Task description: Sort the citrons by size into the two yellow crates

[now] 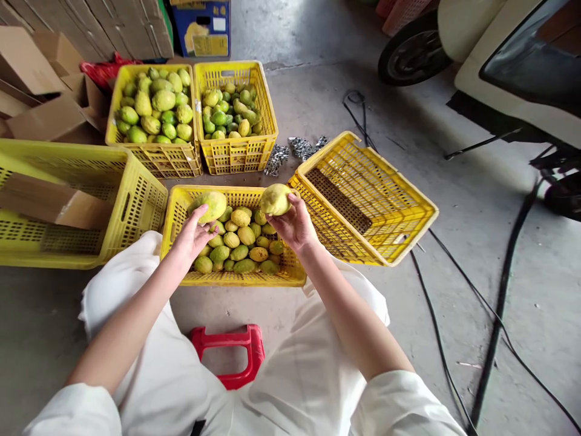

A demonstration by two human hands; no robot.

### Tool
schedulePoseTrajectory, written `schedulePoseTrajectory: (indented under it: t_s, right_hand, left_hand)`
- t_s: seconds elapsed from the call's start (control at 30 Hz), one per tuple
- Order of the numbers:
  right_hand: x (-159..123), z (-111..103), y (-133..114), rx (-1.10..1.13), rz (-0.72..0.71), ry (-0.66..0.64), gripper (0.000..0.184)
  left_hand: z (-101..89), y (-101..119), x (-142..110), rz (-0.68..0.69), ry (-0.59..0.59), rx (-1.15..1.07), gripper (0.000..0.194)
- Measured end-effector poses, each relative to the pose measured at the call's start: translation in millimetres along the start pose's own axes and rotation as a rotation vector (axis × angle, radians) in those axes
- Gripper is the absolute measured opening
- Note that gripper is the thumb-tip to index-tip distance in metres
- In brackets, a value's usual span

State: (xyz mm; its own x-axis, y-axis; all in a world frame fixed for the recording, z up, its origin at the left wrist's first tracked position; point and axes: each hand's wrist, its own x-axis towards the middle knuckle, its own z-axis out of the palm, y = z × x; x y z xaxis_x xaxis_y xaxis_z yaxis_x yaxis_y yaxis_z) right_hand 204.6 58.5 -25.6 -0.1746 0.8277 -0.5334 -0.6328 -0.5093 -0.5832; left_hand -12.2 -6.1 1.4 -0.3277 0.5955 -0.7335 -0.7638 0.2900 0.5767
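At centre, two large oval fruits [275, 200] in dull yellow tinged with green; below, bright yellow lattice on a rectangular plastic crate [245, 279]; top left, a blue box [204, 36] with yellow print.

Leftmost crate [141, 203], white vehicle [479, 66] cut off by edges; red stool [255, 352] partly hidden.

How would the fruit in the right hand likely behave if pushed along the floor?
The fruit would probably roll, though unevenly, since its outline is rounded but slightly oblong. It looks fairly firm, with no visible dent near the right hand. Its dull, matt-looking skin suggests it may not be very slippery.
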Motion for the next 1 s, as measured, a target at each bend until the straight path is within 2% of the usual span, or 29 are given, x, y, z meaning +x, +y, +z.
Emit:
schedulePoseTrajectory:
  t_s: [0.13, 0.37, 0.57, 0.73, 0.83, 1.0]
  right_hand:
    - [-2, -2, -2, -0.029, -0.006, -0.057, 0.025]
    - [-1, -1, 0, 0.019, 0.021, -0.032, 0.021]
    - [0, -1, 1, -0.045, 0.036, -0.051, 0.027]
    - [-4, 4, -1, -0.015, 0.043, -0.029, 0.018]
    - [-5, 7, -3, 0.0, 0.063, -0.01, 0.013]
    - [-4, 6, -1, -0.016, 0.043, 0.006, 0.017]
  left_hand:
    - [-1.5, -3, 2, -0.003, -0.005, 0.013, 0.018]
    - [-1.6, -3, 1, -0.055, -0.058, -0.009, 0.011]
    - [-3.9, -5, 6, -0.026, -0.086, -0.015, 0.025]
    - [-6.4, -7, 10, 0.015, -0.069, -0.022, 0.017]
    - [-6.8, -6, 11, 0.032, -0.073, -0.031, 0.019]
    - [-4.3, -2, 6, 0.003, -0.084, -0.043, 0.02]
